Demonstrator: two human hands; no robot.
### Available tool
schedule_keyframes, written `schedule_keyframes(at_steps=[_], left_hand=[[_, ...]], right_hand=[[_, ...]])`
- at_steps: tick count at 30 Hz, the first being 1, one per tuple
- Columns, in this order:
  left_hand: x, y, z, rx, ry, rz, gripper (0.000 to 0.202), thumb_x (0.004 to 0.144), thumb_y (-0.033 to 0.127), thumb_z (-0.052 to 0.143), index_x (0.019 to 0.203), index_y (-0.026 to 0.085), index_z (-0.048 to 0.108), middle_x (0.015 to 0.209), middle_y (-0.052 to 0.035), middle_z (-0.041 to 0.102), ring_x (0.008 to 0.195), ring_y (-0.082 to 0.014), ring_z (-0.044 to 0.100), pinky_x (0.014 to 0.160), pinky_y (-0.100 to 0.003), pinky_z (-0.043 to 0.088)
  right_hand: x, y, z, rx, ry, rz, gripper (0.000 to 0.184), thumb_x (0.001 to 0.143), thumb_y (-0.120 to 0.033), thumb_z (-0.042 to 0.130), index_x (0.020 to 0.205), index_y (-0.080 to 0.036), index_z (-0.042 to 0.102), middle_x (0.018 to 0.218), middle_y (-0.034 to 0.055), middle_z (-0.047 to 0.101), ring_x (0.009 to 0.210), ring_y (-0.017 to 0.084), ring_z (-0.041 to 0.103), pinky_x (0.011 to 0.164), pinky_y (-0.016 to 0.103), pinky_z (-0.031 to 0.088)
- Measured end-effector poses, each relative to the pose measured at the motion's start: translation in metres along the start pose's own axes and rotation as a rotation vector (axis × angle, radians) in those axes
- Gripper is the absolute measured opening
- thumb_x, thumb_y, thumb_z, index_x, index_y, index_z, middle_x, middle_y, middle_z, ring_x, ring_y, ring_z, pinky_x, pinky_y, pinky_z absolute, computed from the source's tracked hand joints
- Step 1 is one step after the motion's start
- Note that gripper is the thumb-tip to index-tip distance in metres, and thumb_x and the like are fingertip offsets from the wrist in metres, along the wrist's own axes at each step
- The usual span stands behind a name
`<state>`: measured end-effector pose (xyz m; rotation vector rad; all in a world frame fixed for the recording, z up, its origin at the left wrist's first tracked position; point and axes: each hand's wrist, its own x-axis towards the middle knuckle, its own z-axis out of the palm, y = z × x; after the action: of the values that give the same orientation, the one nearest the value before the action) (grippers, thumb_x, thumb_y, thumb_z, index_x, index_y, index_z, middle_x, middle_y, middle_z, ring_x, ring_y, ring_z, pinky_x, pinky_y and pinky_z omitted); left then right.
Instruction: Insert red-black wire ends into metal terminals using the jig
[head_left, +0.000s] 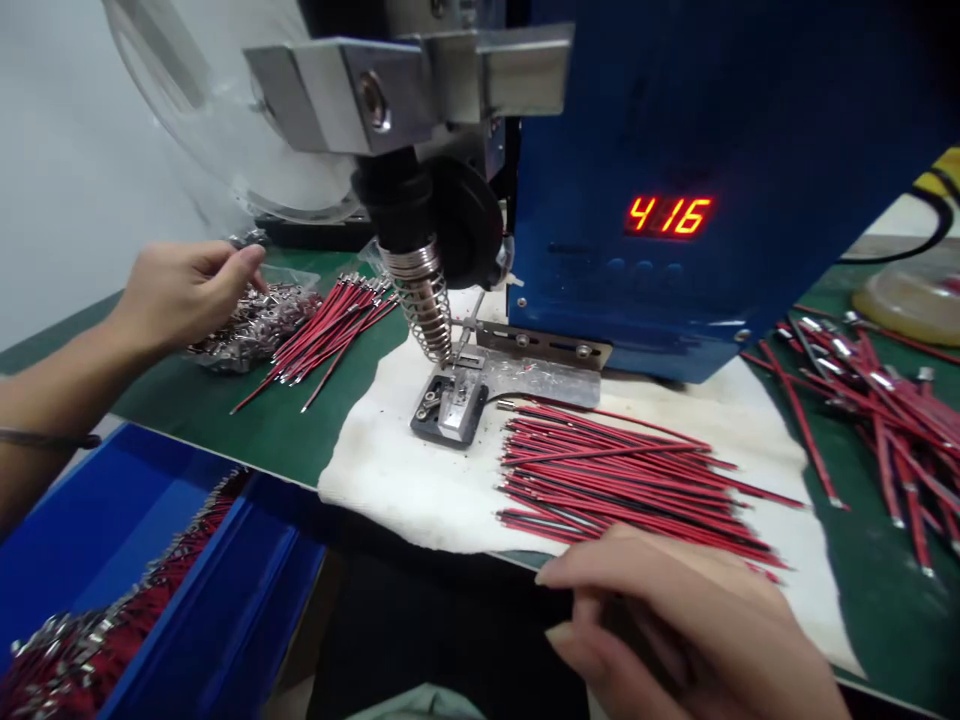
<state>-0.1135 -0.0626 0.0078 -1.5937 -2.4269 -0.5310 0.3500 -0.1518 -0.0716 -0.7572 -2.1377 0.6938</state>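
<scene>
My left hand (184,295) is over a clear tray of small metal terminals (262,325). Its thumb and forefinger are pinched together, and whatever may be between them is hidden. At the lower right, my right hand (682,620) hovers by the near edge of a pile of red and black wires (615,475), thumb and forefinger apart with nothing visible between them. The wires lie on a white cloth (382,470). Left of them sits a small metal jig (454,405), and the spring-wrapped soldering iron (420,300) slants down to its back edge.
A blue machine (675,120) with a lit red display reading 416 stands behind the cloth. Red wires with metal ends (337,325) lie beside the tray; another heap (892,400) is at right. A blue bin (225,590) of terminated wires sits below the green table edge.
</scene>
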Motion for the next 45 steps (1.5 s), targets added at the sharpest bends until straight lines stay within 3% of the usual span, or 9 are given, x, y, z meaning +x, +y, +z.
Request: schedule_keyframes(at_steps=[4, 10, 12, 17, 22, 27, 35, 40, 45], left_hand=[[-0.012, 0.011, -0.008, -0.12, 0.196, 0.012, 0.075, 0.096, 0.088, 0.033, 0.074, 0.018, 0.047, 0.059, 0.0037, 0.042, 0.095, -0.0117, 0.062, 0.078, -0.034, 0.017], [-0.046, 0.07, -0.026, -0.385, 0.16, 0.102, 0.061, 0.089, 0.085, 0.051, 0.082, 0.025, 0.049, 0.064, 0.0054, 0.063, 0.067, -0.0078, 0.052, 0.069, -0.036, 0.026], [-0.05, 0.089, -0.025, -0.4, 0.034, 0.142, 0.056, 0.085, 0.084, 0.053, 0.082, 0.028, 0.053, 0.066, 0.0046, 0.067, 0.063, -0.0097, 0.055, 0.063, -0.034, 0.032], [-0.031, 0.115, -0.014, -0.431, -0.624, 0.55, 0.046, 0.083, 0.076, 0.064, 0.083, 0.03, 0.07, 0.066, 0.0029, 0.07, 0.059, -0.0116, 0.062, 0.053, -0.027, 0.044], [-0.011, 0.117, -0.014, -0.243, -0.833, 0.692, 0.062, 0.087, 0.08, 0.065, 0.091, 0.021, 0.084, 0.073, 0.0014, 0.075, 0.062, -0.0106, 0.066, 0.054, -0.02, 0.047], [-0.019, 0.105, -0.013, -0.131, -1.138, 0.814, 0.041, 0.097, 0.06, 0.067, 0.091, 0.025, 0.088, 0.081, 0.0019, 0.08, 0.069, -0.0103, 0.07, 0.064, -0.017, 0.05], [0.007, 0.105, -0.001, 0.061, -1.152, 0.915, 0.024, 0.086, 0.053, 0.073, 0.087, 0.033, 0.087, 0.08, 0.0053, 0.082, 0.065, -0.0091, 0.066, 0.056, -0.017, 0.046], [0.021, 0.127, -0.003, 0.093, -1.123, 0.969, 0.018, 0.073, 0.034, 0.065, 0.078, 0.034, 0.083, 0.075, 0.0078, 0.082, 0.062, -0.0075, 0.068, 0.052, -0.015, 0.047], [0.018, 0.128, -0.008, 0.049, -1.181, 0.915, 0.018, 0.077, 0.043, 0.072, 0.084, 0.032, 0.083, 0.077, 0.0049, 0.081, 0.065, -0.0101, 0.069, 0.054, -0.015, 0.049]], right_hand=[[0.009, -0.008, 0.001, -0.132, 0.031, -0.009, 0.044, 0.102, -0.064, 0.072, 0.109, -0.022, 0.084, 0.071, 0.0052, 0.067, 0.074, 0.018, 0.07, 0.072, 0.026, 0.06], [0.021, -0.018, -0.001, -0.279, 0.016, -0.063, 0.031, 0.107, -0.05, 0.069, 0.103, -0.021, 0.081, 0.079, 0.0066, 0.073, 0.08, 0.019, 0.072, 0.077, 0.028, 0.059], [0.022, -0.019, -0.004, -0.309, 0.004, -0.102, 0.019, 0.108, -0.036, 0.067, 0.101, -0.022, 0.079, 0.084, 0.0039, 0.076, 0.079, 0.016, 0.072, 0.078, 0.026, 0.057], [0.026, -0.014, -0.023, -0.394, -0.078, -0.125, 0.011, 0.11, -0.024, 0.065, 0.114, -0.028, 0.074, 0.101, -0.0048, 0.079, 0.089, 0.01, 0.074, 0.086, 0.026, 0.053], [0.058, -0.01, -0.056, -0.373, -0.428, -0.074, 0.018, 0.112, -0.032, 0.06, 0.117, -0.032, 0.078, 0.107, -0.0061, 0.081, 0.094, 0.01, 0.076, 0.083, 0.024, 0.055], [0.096, -0.011, -0.069, -0.443, -0.711, 0.086, 0.017, 0.107, -0.034, 0.064, 0.106, -0.03, 0.081, 0.091, -0.0035, 0.078, 0.08, 0.013, 0.071, 0.07, 0.025, 0.046], [0.126, 0.002, -0.067, -0.494, -0.67, 0.011, 0.025, 0.106, -0.032, 0.06, 0.096, -0.023, 0.082, 0.079, -0.0007, 0.075, 0.063, 0.01, 0.058, 0.06, 0.026, 0.031], [0.116, 0.018, -0.066, -0.574, -0.498, -0.158, 0.025, 0.105, -0.023, 0.058, 0.096, -0.017, 0.081, 0.073, 0.0019, 0.072, 0.06, 0.01, 0.054, 0.063, 0.029, 0.03], [0.105, 0.026, -0.06, -0.696, -0.52, -0.164, 0.036, 0.109, -0.025, 0.053, 0.091, -0.015, 0.082, 0.074, 0.0062, 0.073, 0.061, 0.013, 0.061, 0.063, 0.031, 0.031]])
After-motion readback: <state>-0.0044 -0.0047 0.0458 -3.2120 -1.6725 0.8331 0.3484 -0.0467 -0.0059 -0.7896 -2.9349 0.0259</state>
